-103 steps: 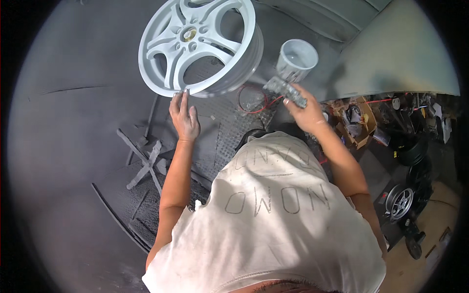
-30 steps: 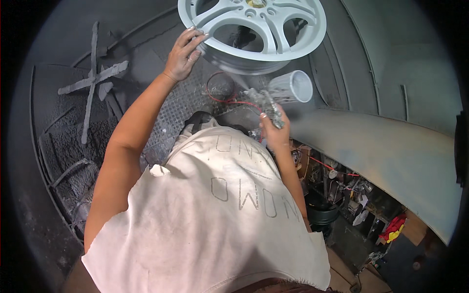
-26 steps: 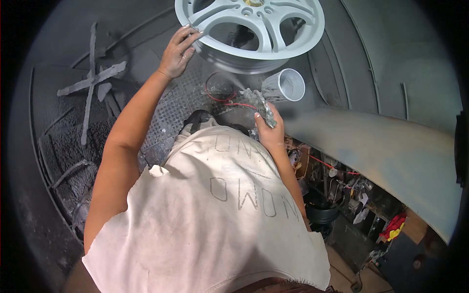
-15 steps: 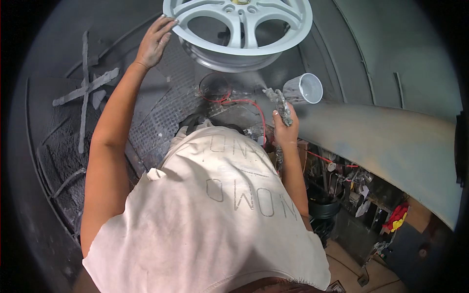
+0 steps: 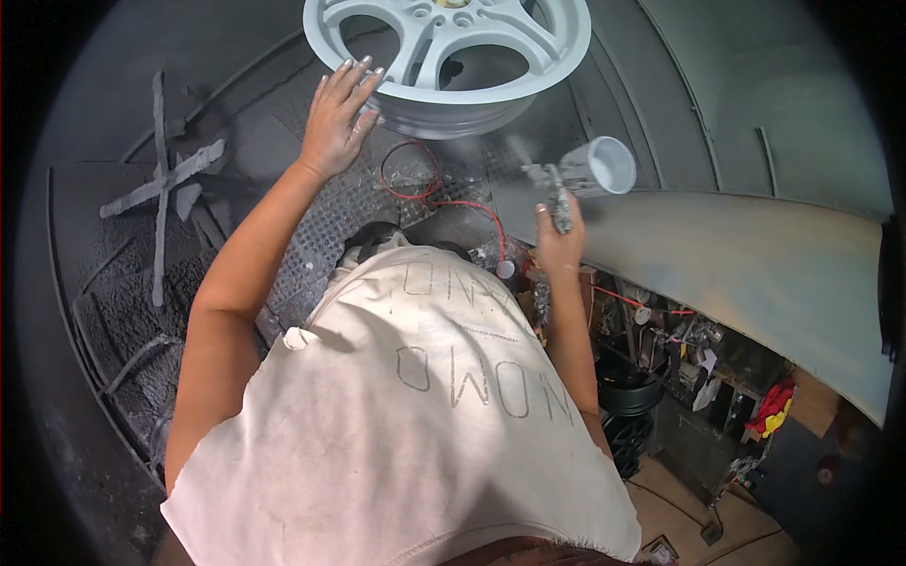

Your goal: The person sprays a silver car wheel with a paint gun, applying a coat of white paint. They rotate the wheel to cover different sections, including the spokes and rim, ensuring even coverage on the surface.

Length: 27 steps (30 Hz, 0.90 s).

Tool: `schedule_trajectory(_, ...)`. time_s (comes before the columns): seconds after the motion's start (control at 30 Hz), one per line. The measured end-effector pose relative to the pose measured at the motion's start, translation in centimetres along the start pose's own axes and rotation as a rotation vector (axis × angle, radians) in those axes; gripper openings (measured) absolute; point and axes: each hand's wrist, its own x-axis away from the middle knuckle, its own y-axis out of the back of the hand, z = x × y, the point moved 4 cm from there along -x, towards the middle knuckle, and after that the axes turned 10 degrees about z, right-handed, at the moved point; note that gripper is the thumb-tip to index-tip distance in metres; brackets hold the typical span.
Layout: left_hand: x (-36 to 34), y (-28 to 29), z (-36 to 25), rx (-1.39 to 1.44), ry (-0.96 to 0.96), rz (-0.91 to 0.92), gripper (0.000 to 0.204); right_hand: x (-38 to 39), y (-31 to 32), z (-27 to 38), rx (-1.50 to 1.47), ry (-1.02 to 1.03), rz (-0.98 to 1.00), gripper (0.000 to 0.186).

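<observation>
A white-coated alloy wheel with paired spokes lies face up at the top of the view, its far side cut off. The fingers of my left hand are outstretched at its near left edge; I cannot tell whether they touch it. In my right hand is a paint-crusted spray gun, my fingers wrapped round its handle. A whitish cup sits tilted on the gun's right side. Faint mist shows off the gun's nozzle, which points toward the wheel's near side.
A red hose loops over the perforated floor mat. On the left stands a grey, paint-coated cross-shaped stand. A long pale panel stretches along the right, above cluttered shelves and a dark wheel.
My left hand has shifted right and nearer along the wheel's edge. The wheel has turned, its near spokes shifting left. The spray gun has moved slightly right.
</observation>
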Motion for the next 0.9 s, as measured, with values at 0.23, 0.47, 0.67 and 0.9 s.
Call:
schedule_trajectory(0.23, -0.1, 0.4, 1.2, 0.026, -0.036, 0.019, 0.052, 3.1, -4.7, 3.6, -0.253, -0.069, 0.257, 0.046)
schedule_trajectory(0.47, -0.2, 0.4, 1.2, 0.034, -0.04, -0.01, 0.052, 0.2, 0.5, 3.4, 0.062, 0.108, -0.051, 0.043)
schedule_trajectory(0.67, -0.3, 0.0, 1.4, 0.041, -0.065, -0.054, 0.05, -0.3, 1.3, 1.9, -0.091, 0.062, -0.084, 0.042)
schedule_trajectory(0.9, -0.2, 0.1, 1.5, 0.054, -0.057, -0.054, 0.048, 2.9, -3.2, 6.9, -0.15, 0.046, 0.215, 0.043)
